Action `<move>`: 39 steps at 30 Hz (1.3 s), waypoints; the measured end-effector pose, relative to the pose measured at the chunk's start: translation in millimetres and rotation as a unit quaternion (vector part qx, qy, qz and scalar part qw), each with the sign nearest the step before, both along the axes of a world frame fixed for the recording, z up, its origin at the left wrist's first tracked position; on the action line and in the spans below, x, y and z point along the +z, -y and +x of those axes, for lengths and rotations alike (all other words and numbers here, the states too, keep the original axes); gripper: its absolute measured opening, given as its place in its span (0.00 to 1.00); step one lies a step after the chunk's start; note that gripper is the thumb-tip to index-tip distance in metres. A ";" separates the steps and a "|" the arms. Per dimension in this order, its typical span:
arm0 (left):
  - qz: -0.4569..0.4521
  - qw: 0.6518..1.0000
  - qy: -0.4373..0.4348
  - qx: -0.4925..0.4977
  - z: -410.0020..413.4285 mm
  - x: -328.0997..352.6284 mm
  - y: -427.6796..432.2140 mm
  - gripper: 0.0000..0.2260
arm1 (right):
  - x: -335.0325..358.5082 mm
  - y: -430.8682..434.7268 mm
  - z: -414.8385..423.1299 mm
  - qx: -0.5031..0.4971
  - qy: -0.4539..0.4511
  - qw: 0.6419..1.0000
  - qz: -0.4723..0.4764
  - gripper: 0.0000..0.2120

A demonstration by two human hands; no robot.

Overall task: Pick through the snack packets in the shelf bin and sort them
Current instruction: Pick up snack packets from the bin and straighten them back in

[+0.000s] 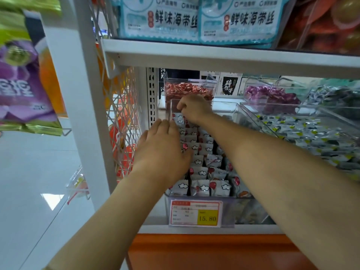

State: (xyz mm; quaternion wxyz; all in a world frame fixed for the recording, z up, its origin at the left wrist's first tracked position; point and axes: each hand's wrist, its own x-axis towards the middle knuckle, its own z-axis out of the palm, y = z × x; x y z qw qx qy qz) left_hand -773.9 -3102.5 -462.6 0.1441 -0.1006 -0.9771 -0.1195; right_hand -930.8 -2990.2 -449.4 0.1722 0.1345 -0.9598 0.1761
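Note:
A clear plastic shelf bin holds rows of upright white snack packets printed with red balloons and clouds. My left hand lies flat over the packets on the bin's left side, fingers straight and pointing to the back. My right hand reaches to the bin's far end. Its fingers curl downward and pinch the top of a packet in the back row. The hand hides most of that packet. My right forearm crosses over the bin's right side.
A price tag reading 15.80 is on the bin front. Right of it is a bin of grey and yellow packets. Behind stand bins of red sweets and purple sweets. The upper shelf hangs low overhead; wire mesh closes the left.

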 end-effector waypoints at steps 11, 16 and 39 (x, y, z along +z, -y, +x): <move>0.038 0.999 -0.008 -0.004 -3.2 -4.6 1.4 0.31 | 7.4 4.8 2.3 -0.031 -0.024 0.997 -0.072 0.07; 0.057 0.998 -0.018 0.008 1.3 -2.3 2.2 0.29 | 32.3 -17.1 48.6 -0.049 -0.075 0.942 -0.325 0.05; 0.666 0.694 0.216 -0.165 81.3 11.2 -30.4 0.09 | 0.9 -113.1 249.6 0.084 0.128 0.684 -0.713 0.06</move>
